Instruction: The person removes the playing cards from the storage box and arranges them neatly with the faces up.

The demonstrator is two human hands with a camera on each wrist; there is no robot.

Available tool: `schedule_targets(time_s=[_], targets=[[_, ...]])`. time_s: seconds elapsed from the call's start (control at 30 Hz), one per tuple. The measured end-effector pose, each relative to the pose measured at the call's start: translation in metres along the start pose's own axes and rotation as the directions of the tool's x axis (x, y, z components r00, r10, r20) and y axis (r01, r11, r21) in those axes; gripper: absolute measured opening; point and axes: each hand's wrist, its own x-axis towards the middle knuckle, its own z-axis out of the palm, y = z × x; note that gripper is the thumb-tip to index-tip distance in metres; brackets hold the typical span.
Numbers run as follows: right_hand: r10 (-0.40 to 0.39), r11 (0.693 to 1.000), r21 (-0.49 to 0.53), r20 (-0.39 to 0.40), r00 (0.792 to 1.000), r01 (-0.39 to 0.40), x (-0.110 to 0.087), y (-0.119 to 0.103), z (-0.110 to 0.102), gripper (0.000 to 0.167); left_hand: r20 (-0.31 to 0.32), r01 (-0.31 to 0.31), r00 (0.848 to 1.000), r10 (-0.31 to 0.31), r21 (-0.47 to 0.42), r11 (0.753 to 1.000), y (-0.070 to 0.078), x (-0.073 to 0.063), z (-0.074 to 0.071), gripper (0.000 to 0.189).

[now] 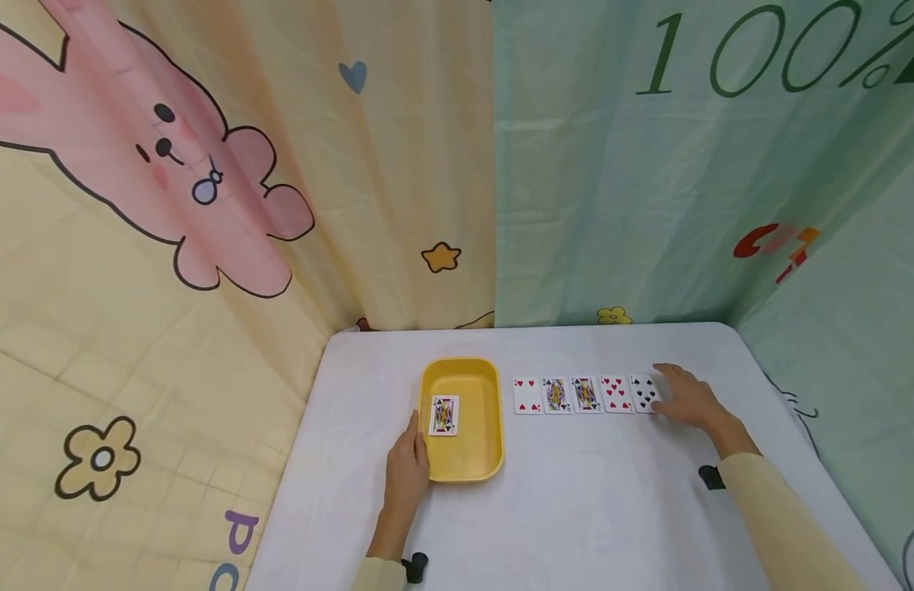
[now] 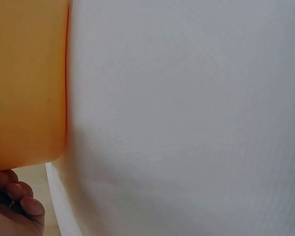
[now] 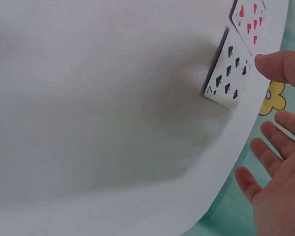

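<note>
My left hand (image 1: 409, 468) grips the left rim of a yellow tray (image 1: 466, 469), its fingers (image 2: 32, 205) curled at the tray's edge in the left wrist view. One face playing card (image 1: 444, 415) lies face up inside, against the tray's left side. To the right of the tray, several playing cards lie face up in a row, from a hearts card (image 1: 527, 396) past two face cards and a seven of hearts (image 1: 617, 394) to a seven of spades (image 3: 228, 73). My right hand (image 1: 688, 397) is at the row's right end, fingers spread, thumb tip close to the seven of spades.
A white table (image 1: 575, 509) carries everything, with rounded corners at the back. Behind it hang a yellow curtain (image 1: 398, 164) and a green curtain (image 1: 575, 205), close along the back edge. The green cloth continues along the right side.
</note>
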Motion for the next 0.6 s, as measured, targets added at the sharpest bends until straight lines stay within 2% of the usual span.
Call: schedule_targets(time_s=[0.17, 0.3, 0.4, 0.47, 0.6], targets=[[-0.019, 1.0, 0.014, -0.09, 0.996, 0.021, -0.002, -0.021, -0.007, 0.076, 0.012, 0.013, 1.0, -0.013, -0.02, 1.0, -0.002, -0.001, -0.002, 0.048], [-0.058, 0.997, 0.041, -0.14, 0.988, 0.065, 0.001, -0.059, -0.011, 0.072, 0.007, 0.039, 0.999, -0.038, -0.033, 0.999, -0.006, -0.004, -0.006, 0.048], [-0.108, 0.991, 0.055, -0.175, 0.979, 0.119, 0.002, -0.09, -0.01, 0.069, -0.004, 0.035, 0.999, -0.035, -0.034, 0.999, -0.006, -0.005, -0.006, 0.048], [-0.145, 0.985, 0.059, -0.207, 0.968, 0.161, 0.003, -0.109, -0.01, 0.068, -0.004, 0.021, 1.0, -0.021, -0.032, 0.999, -0.005, -0.004, -0.005, 0.048], [-0.265, 0.958, 0.036, -0.261, 0.928, 0.283, 0.009, -0.151, -0.008, 0.065, -0.008, 0.001, 1.0, -0.001, -0.042, 0.999, -0.002, -0.001, -0.001, 0.047]])
